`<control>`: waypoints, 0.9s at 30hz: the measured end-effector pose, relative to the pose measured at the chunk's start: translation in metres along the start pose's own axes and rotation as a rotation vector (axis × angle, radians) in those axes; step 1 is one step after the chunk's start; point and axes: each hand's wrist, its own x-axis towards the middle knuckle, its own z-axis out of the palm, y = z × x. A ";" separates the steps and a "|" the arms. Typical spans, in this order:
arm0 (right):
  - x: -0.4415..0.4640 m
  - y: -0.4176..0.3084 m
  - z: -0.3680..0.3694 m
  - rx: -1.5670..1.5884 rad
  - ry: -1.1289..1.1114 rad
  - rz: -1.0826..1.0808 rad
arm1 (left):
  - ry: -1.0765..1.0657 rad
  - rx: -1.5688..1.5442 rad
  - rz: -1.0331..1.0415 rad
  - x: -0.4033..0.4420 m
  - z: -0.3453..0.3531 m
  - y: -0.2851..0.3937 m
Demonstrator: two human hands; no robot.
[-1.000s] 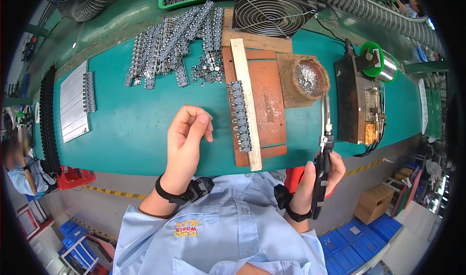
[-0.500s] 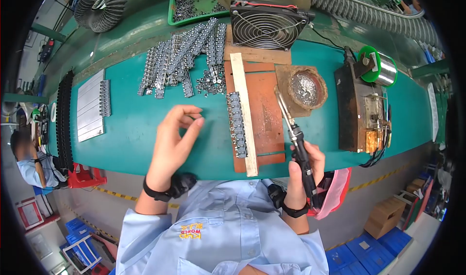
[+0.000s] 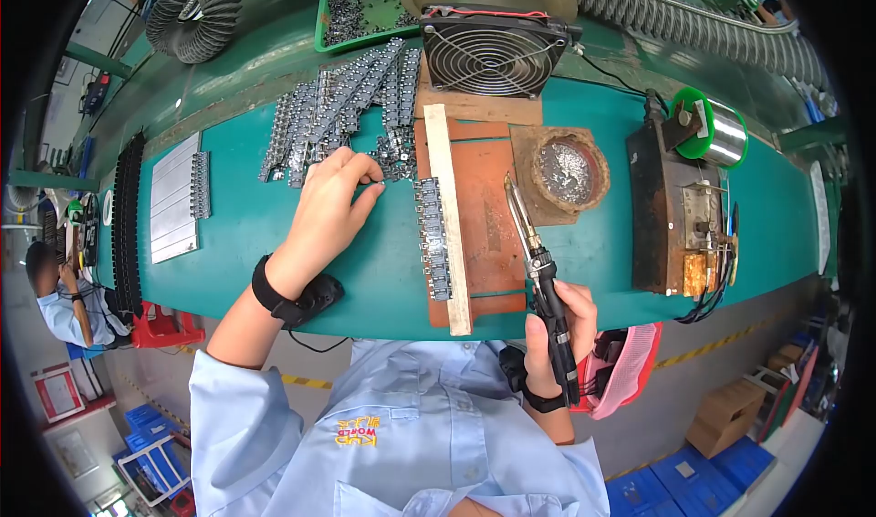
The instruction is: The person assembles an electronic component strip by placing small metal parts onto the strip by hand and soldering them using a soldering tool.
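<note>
My right hand (image 3: 568, 330) is closed around a black-handled soldering iron (image 3: 546, 291), its metal tip pointing up over the reddish-brown board (image 3: 488, 193). On that board a row of small circuit boards (image 3: 432, 243) lies along the left side of a pale wooden strip (image 3: 447, 216). My left hand (image 3: 334, 202) is at the near edge of a heap of small metal parts (image 3: 397, 152), thumb and forefinger pinched close together. Whatever is between those fingertips is too small to make out. Behind the heap lie stacked component strips (image 3: 338, 102).
A round pot of silvery solder (image 3: 570, 172) stands right of the board, with a fan (image 3: 495, 56) behind. Further right are a metal box (image 3: 662, 207) and a solder wire spool (image 3: 725, 134). A green tray (image 3: 365, 10) holds small parts. A co-worker (image 3: 64, 293) sits far left.
My left hand has moved forward to the heap of small parts, and its fingers have come together. The soldering iron has shifted slightly left and down in my right hand.
</note>
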 end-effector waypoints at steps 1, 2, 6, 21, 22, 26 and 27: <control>0.000 0.000 0.000 0.000 0.005 -0.006 | 0.017 0.015 0.016 -0.001 -0.001 0.002; 0.000 0.001 0.001 -0.001 0.009 -0.013 | 0.035 0.030 0.033 -0.002 -0.003 0.005; -0.001 0.002 0.001 0.007 0.018 -0.023 | -0.104 -0.151 -0.139 -0.016 -0.016 0.026; 0.000 0.001 0.003 -0.036 0.001 -0.008 | -0.481 -1.344 -0.646 -0.057 0.011 0.045; 0.000 0.001 0.003 -0.050 -0.001 -0.017 | -0.486 -1.348 -0.642 -0.056 0.011 0.044; 0.000 0.002 0.002 -0.053 -0.002 -0.014 | -0.506 -1.354 -0.639 -0.056 0.012 0.042; 0.000 0.001 0.002 -0.047 -0.001 -0.011 | -0.510 -1.355 -0.638 -0.056 0.012 0.042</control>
